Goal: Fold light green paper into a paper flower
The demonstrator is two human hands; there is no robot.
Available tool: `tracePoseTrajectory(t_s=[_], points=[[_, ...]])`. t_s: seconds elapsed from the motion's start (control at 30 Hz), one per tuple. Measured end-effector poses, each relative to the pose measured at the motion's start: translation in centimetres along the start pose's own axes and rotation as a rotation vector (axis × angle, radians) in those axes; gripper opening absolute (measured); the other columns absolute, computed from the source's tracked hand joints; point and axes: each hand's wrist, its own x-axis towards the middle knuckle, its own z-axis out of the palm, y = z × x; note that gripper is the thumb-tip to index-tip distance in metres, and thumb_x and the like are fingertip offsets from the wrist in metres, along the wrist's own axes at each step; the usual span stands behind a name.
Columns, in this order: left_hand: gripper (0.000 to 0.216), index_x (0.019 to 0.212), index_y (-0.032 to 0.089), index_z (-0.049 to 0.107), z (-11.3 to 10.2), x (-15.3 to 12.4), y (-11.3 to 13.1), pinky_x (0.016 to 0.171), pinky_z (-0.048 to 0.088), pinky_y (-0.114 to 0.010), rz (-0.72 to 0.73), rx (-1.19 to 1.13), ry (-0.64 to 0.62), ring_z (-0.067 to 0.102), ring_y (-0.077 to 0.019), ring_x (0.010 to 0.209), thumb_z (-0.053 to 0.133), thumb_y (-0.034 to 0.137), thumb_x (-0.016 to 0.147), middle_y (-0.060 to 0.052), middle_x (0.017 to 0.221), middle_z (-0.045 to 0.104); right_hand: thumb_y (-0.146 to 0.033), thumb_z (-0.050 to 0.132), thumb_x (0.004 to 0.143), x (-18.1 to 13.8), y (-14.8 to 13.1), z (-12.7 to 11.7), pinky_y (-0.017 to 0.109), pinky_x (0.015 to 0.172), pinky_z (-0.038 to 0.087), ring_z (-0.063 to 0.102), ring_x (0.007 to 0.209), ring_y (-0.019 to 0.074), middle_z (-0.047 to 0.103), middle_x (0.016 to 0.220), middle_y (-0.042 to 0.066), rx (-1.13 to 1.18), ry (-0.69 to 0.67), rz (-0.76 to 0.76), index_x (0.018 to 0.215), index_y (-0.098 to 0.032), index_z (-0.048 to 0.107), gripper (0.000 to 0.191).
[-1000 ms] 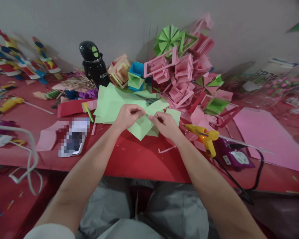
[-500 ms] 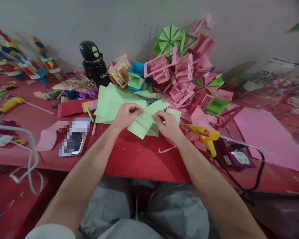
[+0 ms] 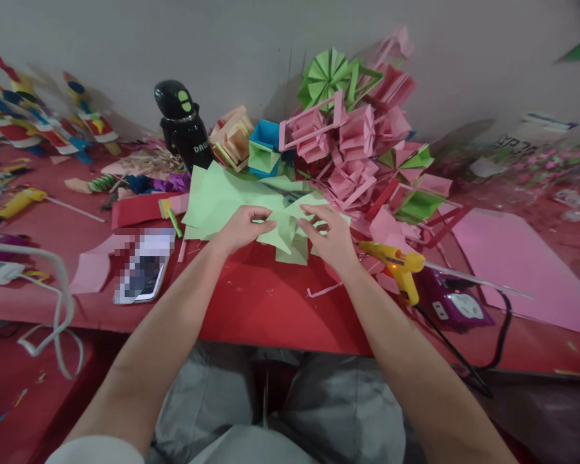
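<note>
A folded piece of light green paper (image 3: 283,233) is between my two hands over the front of the table, its creased corners pointing several ways. My left hand (image 3: 244,227) has its thumb and forefinger closed on the paper's left side. On the other side, my right hand (image 3: 329,237) has thumb and fingers apart, close against the paper's right edge. Larger light green sheets (image 3: 217,196) lie flat just beyond. Dark scissors (image 3: 292,194) rest on those sheets, partly hidden by paper.
A yellow glue gun (image 3: 401,267) lies right of my right hand, near a purple power strip (image 3: 457,303). A phone (image 3: 147,274) is at left. Behind stand a black bottle (image 3: 188,129) and a pile of pink folded-paper shapes (image 3: 352,138). Pink sheets (image 3: 522,258) lie far right.
The green paper has turned and its front corner has lifted away from me. My right fingers have spread from their pinch; my left hand has shifted slightly.
</note>
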Motion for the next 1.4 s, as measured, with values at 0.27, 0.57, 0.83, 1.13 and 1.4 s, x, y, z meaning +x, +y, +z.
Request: tracePoseTrajectory(t_s=[0.27, 0.57, 0.83, 1.13, 1.4], points=[[0.011, 0.081, 0.016, 0.071, 1.0, 0.0, 0.8, 0.068, 0.055, -0.028, -0.203, -0.291, -0.109, 0.065, -0.0142, 0.072, 0.074, 0.022, 0.072, -0.003, 0.081, 0.071, -0.038, 0.067, 0.088, -0.5, 0.0, 0.6, 0.036, 0.082, 0.052, 0.065, 0.093, 0.0205, 0.069, 0.100, 0.007, 0.048, -0.145, -0.062, 0.091, -0.023, 0.063, 0.016], [0.035, 0.110, 0.013, 0.064, 1.4, 0.0, 1.1, 0.084, 0.059, -0.036, -0.208, -0.609, -0.097, 0.075, -0.0201, 0.083, 0.070, 0.018, 0.076, -0.011, 0.091, 0.076, -0.035, 0.068, 0.083, -0.1, 0.0, 0.5, 0.029, 0.057, 0.040, 0.049, 0.061, 0.0129, 0.058, 0.073, 0.000, 0.077, -0.030, 0.115, 0.082, -0.022, 0.054, 0.019], [0.034, 0.095, 0.016, 0.076, 1.6, 0.3, 0.0, 0.056, 0.046, -0.025, -0.008, -0.198, 0.094, 0.058, -0.0120, 0.061, 0.080, 0.042, 0.074, -0.003, 0.073, 0.071, -0.026, 0.069, 0.073, -0.3, -0.3, 0.9, 0.027, 0.060, 0.044, 0.054, 0.065, 0.0122, 0.060, 0.076, -0.001, 0.276, -0.208, 0.175, 0.079, -0.021, 0.054, 0.017], [0.023, 0.091, 0.018, 0.078, 0.8, 0.1, 0.2, 0.073, 0.051, -0.029, 0.137, 0.097, 0.150, 0.067, -0.0179, 0.079, 0.072, 0.039, 0.083, -0.006, 0.086, 0.077, -0.025, 0.064, 0.075, 0.0, -0.2, 0.5, 0.034, 0.076, 0.058, 0.067, 0.082, 0.0184, 0.073, 0.090, 0.005, 0.367, -0.286, 0.282, 0.093, -0.020, 0.072, 0.020], [0.023, 0.088, 0.017, 0.077, 1.3, -0.1, 0.8, 0.072, 0.051, -0.028, 0.160, 0.116, 0.080, 0.066, -0.0173, 0.078, 0.072, 0.039, 0.083, -0.006, 0.086, 0.076, -0.050, 0.076, 0.078, -0.2, -0.2, 0.7, 0.028, 0.064, 0.050, 0.059, 0.068, 0.0143, 0.068, 0.074, 0.003, 0.298, -0.174, 0.273, 0.082, -0.017, 0.074, 0.033]])
